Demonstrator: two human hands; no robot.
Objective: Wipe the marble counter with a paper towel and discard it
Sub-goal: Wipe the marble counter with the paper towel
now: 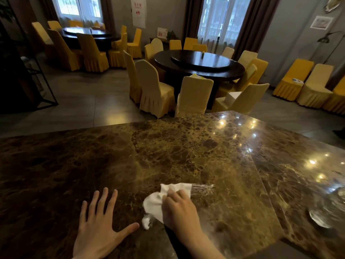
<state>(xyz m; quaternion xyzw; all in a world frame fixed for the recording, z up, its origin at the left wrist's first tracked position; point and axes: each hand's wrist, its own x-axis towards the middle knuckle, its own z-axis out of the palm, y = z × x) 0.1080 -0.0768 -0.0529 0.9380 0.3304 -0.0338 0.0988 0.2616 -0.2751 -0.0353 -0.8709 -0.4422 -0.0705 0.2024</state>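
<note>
A brown veined marble counter (pixel 168 156) fills the lower half of the head view. My right hand (pixel 179 208) presses a crumpled white paper towel (pixel 155 202) flat onto the counter near its front edge. The towel sticks out to the left and beyond my fingers. A wet smear (pixel 202 189) glistens just right of the towel. My left hand (pixel 99 227) lies flat on the marble with its fingers spread, a little left of the towel, holding nothing.
A glass dish (pixel 321 217) sits on the counter at the far right. Beyond the counter stand round dark dining tables (pixel 197 64) ringed by yellow-covered chairs (pixel 155 88). A dark metal rack (pixel 28 71) stands at the left.
</note>
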